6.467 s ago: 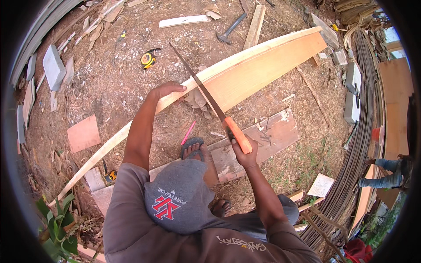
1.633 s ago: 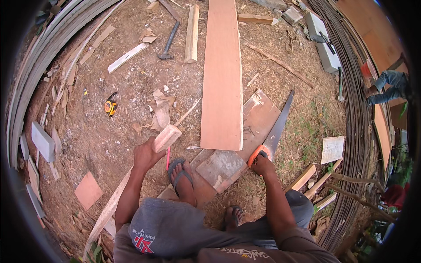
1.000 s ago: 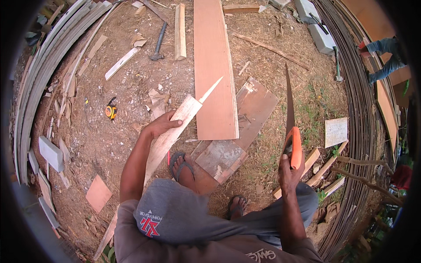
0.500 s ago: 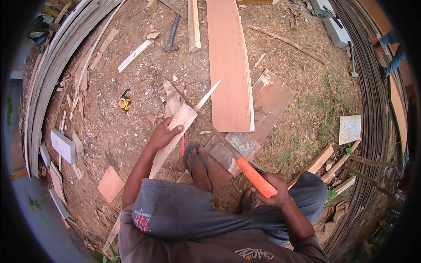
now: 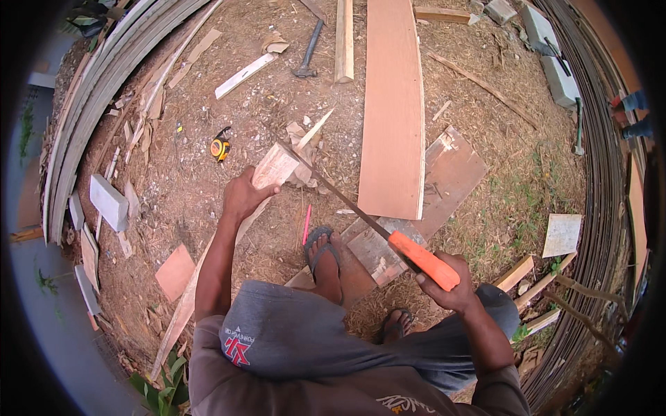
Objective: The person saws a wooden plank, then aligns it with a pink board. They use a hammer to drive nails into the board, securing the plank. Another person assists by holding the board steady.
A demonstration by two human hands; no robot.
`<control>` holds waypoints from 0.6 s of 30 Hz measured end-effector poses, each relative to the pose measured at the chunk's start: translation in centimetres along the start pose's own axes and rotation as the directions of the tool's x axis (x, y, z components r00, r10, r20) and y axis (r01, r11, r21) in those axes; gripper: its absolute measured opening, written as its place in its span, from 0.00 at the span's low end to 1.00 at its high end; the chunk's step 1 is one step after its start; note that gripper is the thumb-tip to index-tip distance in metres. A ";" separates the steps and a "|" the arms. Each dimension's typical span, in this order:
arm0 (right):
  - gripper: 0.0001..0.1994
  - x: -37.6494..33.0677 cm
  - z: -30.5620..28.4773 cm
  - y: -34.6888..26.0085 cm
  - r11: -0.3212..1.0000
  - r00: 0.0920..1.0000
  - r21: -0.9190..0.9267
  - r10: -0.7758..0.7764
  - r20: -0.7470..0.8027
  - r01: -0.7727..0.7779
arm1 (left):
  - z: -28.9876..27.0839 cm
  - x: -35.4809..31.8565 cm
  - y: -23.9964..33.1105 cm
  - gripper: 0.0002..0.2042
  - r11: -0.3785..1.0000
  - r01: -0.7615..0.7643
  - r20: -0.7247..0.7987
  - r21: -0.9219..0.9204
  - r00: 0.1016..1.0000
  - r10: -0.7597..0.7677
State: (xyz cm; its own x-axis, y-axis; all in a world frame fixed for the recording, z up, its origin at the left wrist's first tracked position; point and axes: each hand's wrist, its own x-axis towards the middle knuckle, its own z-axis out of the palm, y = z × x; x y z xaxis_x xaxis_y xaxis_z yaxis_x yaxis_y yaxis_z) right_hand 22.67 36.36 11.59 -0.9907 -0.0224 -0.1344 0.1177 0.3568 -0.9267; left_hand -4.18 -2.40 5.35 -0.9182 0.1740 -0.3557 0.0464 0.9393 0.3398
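The left hand point(image 5: 243, 197) is closed around the upper end of a long, narrow, pale wooden plank point(image 5: 229, 239) that runs from the grip down toward the lower left, its cut end point(image 5: 275, 165) showing just above the fingers. The right hand point(image 5: 451, 288) is wrapped tight around the orange plastic handle of a handsaw point(image 5: 423, 260), whose thin dark blade point(image 5: 340, 197) slants up and left until its tip meets the cut end of the plank. Between the two arms a foot in a dark sandal point(image 5: 322, 253) rests on a flat, worn plywood sheet point(image 5: 451, 173), with a slim pink pencil point(image 5: 306, 224) lying on the ground just beside it. A wide, smooth reddish-brown board point(image 5: 392, 111) lies partly on that sheet and stretches away toward the top edge. The ground is bare brown earth point(image 5: 208, 201) strewn with sawdust, chips and offcuts; a yellow tape measure point(image 5: 220, 147) lies near the left hand, and a dark hammer point(image 5: 306, 52) and a squared pale timber length point(image 5: 343, 38) lie farther up. Grey concrete blocks point(image 5: 107, 201) sit at the left, another pair point(image 5: 548, 48) at the upper right. Stacked curved grey sheets point(image 5: 104, 90) bound the yard on the left, bundled dark rods point(image 5: 596, 173) on the right, and sparse grass point(image 5: 534, 208) grows before them.
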 end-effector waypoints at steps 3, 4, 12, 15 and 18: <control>0.12 0.4 0.6 0.1 0.998 0.996 0.011 -0.061 0.057 0.061 | -0.9 0.9 -2.8 0.41 0.998 -0.020 0.007 -0.067 1.000 0.020; 0.11 -0.6 0.3 -0.4 0.999 0.993 -0.009 -0.047 0.105 0.049 | -0.8 1.2 -3.6 0.40 0.997 -0.024 -0.012 -0.067 1.000 0.024; 0.12 1.4 2.6 -2.2 0.996 0.995 -0.045 -0.070 0.078 0.073 | 2.6 -2.1 -1.9 0.35 0.961 -0.017 0.184 -0.276 0.980 0.071; 0.12 6.5 6.3 -0.1 0.994 0.998 0.111 -0.021 0.064 0.014 | 3.2 -2.8 -1.8 0.35 0.957 -0.021 0.200 -0.288 0.976 0.081; 0.13 4.2 5.6 -0.5 1.000 0.995 -0.027 0.000 0.095 0.003 | 1.3 -1.6 -3.5 0.36 0.961 0.033 0.182 -0.274 0.983 0.018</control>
State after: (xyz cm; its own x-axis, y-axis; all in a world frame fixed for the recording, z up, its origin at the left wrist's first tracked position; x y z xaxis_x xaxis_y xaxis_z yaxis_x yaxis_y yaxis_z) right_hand 18.85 30.81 9.51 -0.9797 -0.1110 -0.1671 0.1132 0.3814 -0.9174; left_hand -2.34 -5.57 3.58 -0.8303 0.2420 -0.5020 -0.0935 0.8275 0.5536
